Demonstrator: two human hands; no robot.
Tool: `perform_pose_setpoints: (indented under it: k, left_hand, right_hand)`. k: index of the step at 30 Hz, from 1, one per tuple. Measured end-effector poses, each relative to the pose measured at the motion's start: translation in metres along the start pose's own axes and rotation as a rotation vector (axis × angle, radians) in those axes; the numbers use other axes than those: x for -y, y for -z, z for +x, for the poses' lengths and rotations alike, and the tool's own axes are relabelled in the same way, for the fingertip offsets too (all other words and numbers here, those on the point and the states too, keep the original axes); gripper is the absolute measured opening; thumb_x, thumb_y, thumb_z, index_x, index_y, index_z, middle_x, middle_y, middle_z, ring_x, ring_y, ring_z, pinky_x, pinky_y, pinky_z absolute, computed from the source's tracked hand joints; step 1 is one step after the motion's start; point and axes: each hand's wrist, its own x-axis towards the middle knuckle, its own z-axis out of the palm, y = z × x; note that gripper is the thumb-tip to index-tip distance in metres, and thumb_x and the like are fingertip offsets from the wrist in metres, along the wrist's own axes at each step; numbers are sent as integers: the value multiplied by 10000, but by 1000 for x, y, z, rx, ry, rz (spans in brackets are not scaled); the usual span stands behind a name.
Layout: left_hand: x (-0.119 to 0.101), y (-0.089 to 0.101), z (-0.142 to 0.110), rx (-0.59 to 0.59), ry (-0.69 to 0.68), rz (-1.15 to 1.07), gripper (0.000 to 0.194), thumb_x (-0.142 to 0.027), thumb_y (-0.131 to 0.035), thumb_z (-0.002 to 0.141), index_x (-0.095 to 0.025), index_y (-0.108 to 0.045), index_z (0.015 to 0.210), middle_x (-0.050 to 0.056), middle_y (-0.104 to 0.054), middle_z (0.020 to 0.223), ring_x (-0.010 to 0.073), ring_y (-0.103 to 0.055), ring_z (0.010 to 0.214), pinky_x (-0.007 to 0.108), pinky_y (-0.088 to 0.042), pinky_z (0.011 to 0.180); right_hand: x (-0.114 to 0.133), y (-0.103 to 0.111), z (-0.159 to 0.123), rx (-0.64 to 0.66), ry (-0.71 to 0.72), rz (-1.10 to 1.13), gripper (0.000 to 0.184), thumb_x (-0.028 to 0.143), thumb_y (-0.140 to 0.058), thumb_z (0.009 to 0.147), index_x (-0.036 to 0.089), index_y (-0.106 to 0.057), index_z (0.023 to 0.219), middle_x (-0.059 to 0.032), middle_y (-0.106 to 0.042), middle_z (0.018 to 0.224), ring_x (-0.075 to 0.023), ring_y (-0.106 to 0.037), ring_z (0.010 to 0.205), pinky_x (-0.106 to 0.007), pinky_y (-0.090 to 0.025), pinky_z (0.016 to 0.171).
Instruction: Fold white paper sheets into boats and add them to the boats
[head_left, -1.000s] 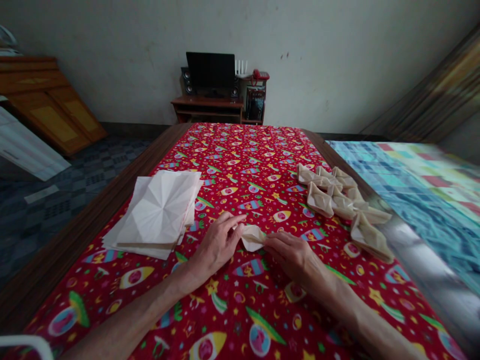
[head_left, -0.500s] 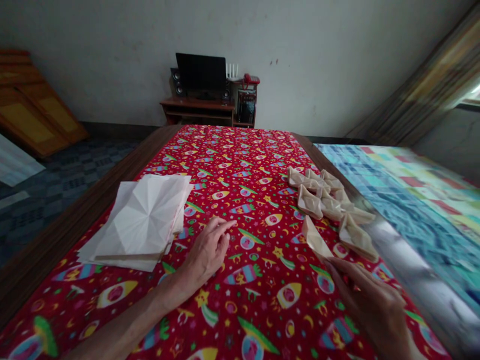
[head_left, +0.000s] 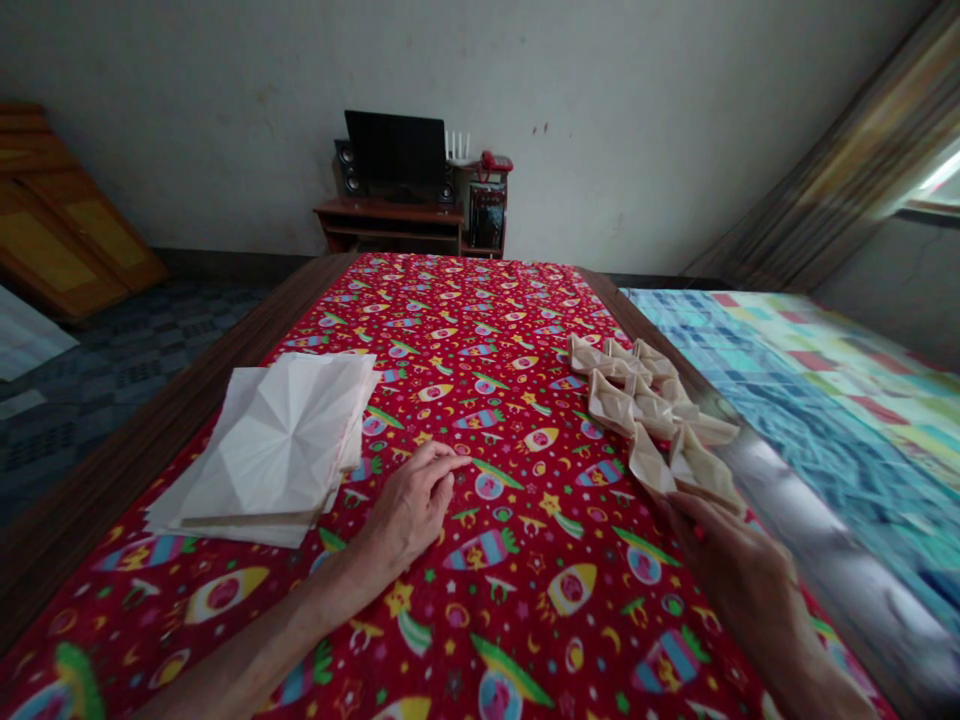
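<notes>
My right hand pinches the near end of a folded paper piece, beige and boat-like with a pointed tip. This piece lies beside a similar folded paper piece and reaches up to the group behind it. Several more folded paper pieces sit in rows along the table's right side. My left hand rests on the red cloth, holding nothing, its index finger stretched out and the others loosely bent. Left of it lies a stack of creased white paper sheets, with fold lines radiating from the centre of the top sheet.
A red patterned tablecloth covers the table, whose brown edge shows at the left. To the right stands a bed with a blue checked cover. Against the far wall are a desk, a monitor and a red telephone.
My right hand has brought the folded paper piece rightward, from apart on the cloth to right beside the other pieces. The left hand stays in place.
</notes>
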Motion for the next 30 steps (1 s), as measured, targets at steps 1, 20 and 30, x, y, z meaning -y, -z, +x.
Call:
perform_pose_setpoints:
  k: [1,20,30]
  left_hand:
    - [0,0,0,3,0,3,344,-101,-382,848,-171,-655,1046,73,-602,985,164,-601,912,287,-512,804]
    - [-10,15,7,-5,-65,3,342,-107,-374,866,-173,-650,1057,76,-607,1026,155,-607,949,266,-525,826]
    - [45,100,-16,-107,-39,441,268,-296,-476,871,-237,-603,1100,60,-538,1250,238,-533,1137,414,-424,1005]
  right_hand:
    - [1,0,2,-3,4,-19,328,368,-404,941,170,-666,937,-106,-716,934,-215,-689,766,-293,-521,595]
    - [84,16,19,67,371,139,332,235,-448,930,198,-534,611,15,-520,499,-103,-471,440,-269,-292,487]
    - [152,-31,53,312,571,320,275,253,-422,934,188,-509,682,21,-569,592,-92,-436,474,-284,-191,491]
